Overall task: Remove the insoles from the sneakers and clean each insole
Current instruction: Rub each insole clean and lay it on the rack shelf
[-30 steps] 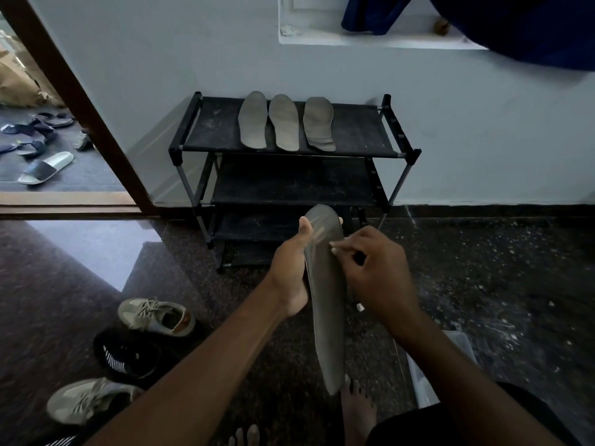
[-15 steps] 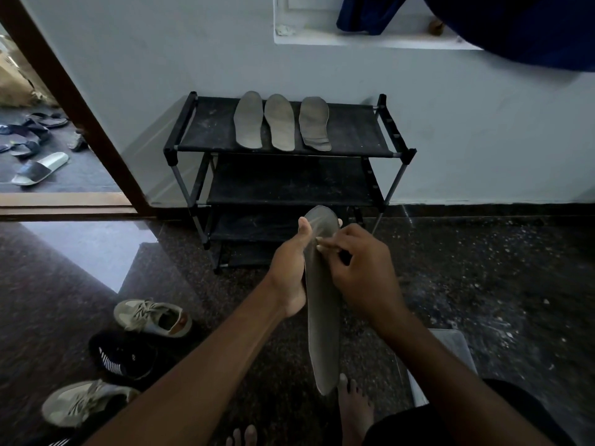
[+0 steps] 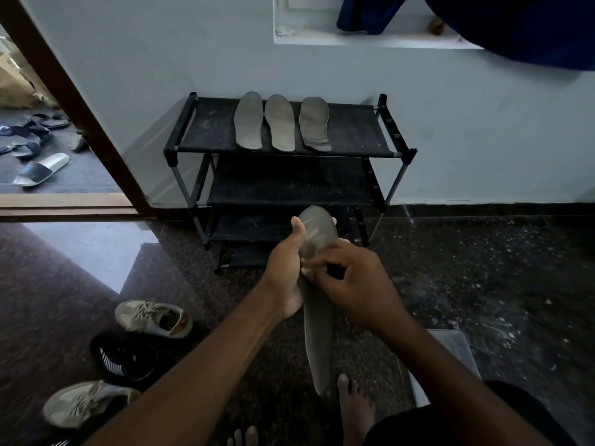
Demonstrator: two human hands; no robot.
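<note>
A black shoe rack point(image 3: 209, 130) stands against the wall, with three insoles point(image 3: 280, 122) side by side on its top shelf. Sneakers point(image 3: 151, 317) lie on the floor to the left. The left hand point(image 3: 285, 278) grips a fourth insole point(image 3: 317, 333) upright. The right hand point(image 3: 357, 284) curls its fingers against it; whether they hold anything I cannot tell.

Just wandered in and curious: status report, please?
Left hand grips insole near its top. Right hand pinches its middle. Three more insoles lie on rack top shelf. Nothing blocks the hands.
</note>
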